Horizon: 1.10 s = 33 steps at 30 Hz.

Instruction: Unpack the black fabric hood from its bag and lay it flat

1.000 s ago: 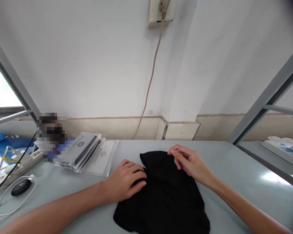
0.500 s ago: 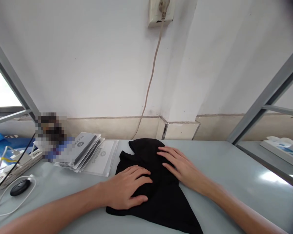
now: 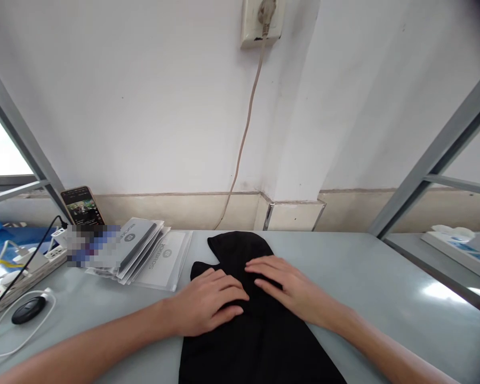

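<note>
A black cloth garment (image 3: 260, 346), hood-like at its far end, lies flat on the pale table (image 3: 368, 298) before me. My left hand (image 3: 212, 301) rests palm down on its left side, fingers stretched out and slightly apart. On the upper right part of the cloth lies my right hand (image 3: 284, 282), also palm down with its fingers extended. Neither hand grips the fabric. The near end of the garment runs out of view at the bottom, and the hands cover parts of its middle.
Left of the garment is a stack of printed plastic pouches (image 3: 144, 250). Behind it a phone (image 3: 83, 207) leans upright. A power strip (image 3: 28, 277), white cable and black oval device (image 3: 29, 310) are at far left. Metal posts (image 3: 436, 149) flank the table; a cord (image 3: 246, 128) hangs down the wall.
The garment's near part now spreads wider and further toward me, its lower left corner out of view. My right hand has shifted slightly left; my left hand stays nearly in place.
</note>
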Each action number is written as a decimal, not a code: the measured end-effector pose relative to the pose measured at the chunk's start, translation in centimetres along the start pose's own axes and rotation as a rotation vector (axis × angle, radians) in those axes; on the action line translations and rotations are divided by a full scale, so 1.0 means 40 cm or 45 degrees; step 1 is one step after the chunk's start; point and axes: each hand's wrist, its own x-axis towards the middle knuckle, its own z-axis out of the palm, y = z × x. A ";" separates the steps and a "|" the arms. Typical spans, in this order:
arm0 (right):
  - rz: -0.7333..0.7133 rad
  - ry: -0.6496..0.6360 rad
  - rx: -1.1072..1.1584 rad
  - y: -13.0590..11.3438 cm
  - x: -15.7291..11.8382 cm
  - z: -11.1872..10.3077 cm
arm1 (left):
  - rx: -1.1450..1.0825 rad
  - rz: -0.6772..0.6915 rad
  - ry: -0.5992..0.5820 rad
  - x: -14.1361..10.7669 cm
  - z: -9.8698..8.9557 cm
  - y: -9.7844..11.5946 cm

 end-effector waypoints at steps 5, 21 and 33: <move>0.028 -0.216 0.009 -0.060 -0.005 -0.006 | 0.167 -0.211 0.045 0.002 0.020 -0.050; 0.057 0.025 -0.131 -0.001 0.001 -0.013 | -0.080 0.159 -0.088 -0.008 0.010 0.015; 0.105 0.242 -0.124 0.028 0.020 -0.015 | -0.306 0.250 -0.130 -0.016 0.015 0.070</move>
